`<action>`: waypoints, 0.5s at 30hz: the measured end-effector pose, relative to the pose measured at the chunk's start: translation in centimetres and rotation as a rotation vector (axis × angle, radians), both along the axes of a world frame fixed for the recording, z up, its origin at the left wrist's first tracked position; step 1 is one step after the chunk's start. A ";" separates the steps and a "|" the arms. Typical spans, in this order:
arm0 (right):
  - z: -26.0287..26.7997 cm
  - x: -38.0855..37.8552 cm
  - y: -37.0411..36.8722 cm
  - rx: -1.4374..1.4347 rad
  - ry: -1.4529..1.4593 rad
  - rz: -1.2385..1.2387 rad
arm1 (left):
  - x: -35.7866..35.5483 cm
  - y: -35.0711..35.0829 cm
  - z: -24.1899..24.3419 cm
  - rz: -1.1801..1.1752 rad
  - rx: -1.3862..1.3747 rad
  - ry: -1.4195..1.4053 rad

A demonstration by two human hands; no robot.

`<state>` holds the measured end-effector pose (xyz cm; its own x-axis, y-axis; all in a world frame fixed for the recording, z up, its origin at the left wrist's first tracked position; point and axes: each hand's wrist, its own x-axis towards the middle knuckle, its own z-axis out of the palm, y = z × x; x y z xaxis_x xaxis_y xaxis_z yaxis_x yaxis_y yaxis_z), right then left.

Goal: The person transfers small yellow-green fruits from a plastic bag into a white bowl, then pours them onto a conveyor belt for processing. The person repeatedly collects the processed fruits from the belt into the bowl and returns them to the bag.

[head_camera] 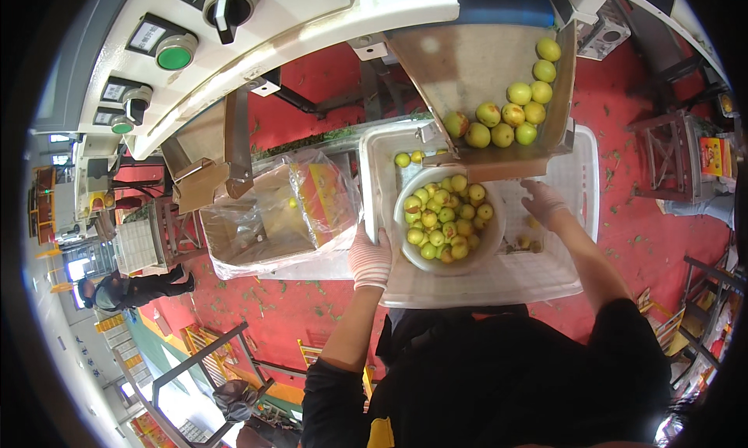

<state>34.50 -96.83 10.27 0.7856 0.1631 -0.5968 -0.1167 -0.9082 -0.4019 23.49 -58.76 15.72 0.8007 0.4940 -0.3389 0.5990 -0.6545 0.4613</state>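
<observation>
A round white bowl (pixel 495 237) full of round yellow-green fruits (pixel 446 215), some with brown patches, sits inside a large white plastic crate (pixel 485 290). My left hand (pixel 370 258), in a striped knit glove, grips the crate's left rim, thumb on the inner side. To the right of the bowl, my gloved right hand (pixel 543 204) hovers over the crate with its fingers apart, holding nothing. Several fruits (pixel 529 243) lie on the crate floor below it. Beyond the bowl, a chute (pixel 461 62) with a cardboard lip (pixel 505 168) holds more fruits (pixel 513 115).
Left of the crate stands a cardboard box (pixel 234 240) lined with clear plastic. A white machine panel (pixel 292 15) with knobs and green buttons overhangs the upper left. Leaves litter the red floor (pixel 274 308). Another person (pixel 137 293) stands far left; a metal stand (pixel 672 156) is at right.
</observation>
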 end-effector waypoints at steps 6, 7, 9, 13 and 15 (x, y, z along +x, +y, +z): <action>-5.7 -5.5 1.1 -0.343 0.356 0.195 | -0.3 0.2 -0.5 -0.008 0.005 -0.022; -6.6 -6.7 1.2 -0.369 0.334 0.329 | -0.3 0.1 -0.2 -0.012 0.002 -0.033; -8.0 -8.2 1.2 -0.319 0.313 0.318 | -0.1 0.2 -0.2 -0.010 -0.008 -0.038; -7.3 -7.3 1.8 -0.309 0.453 0.370 | -0.3 0.4 -0.6 -0.009 -0.017 -0.034; -7.7 -6.8 1.8 -0.360 0.517 0.460 | -0.3 0.4 -0.5 -0.002 -0.021 -0.040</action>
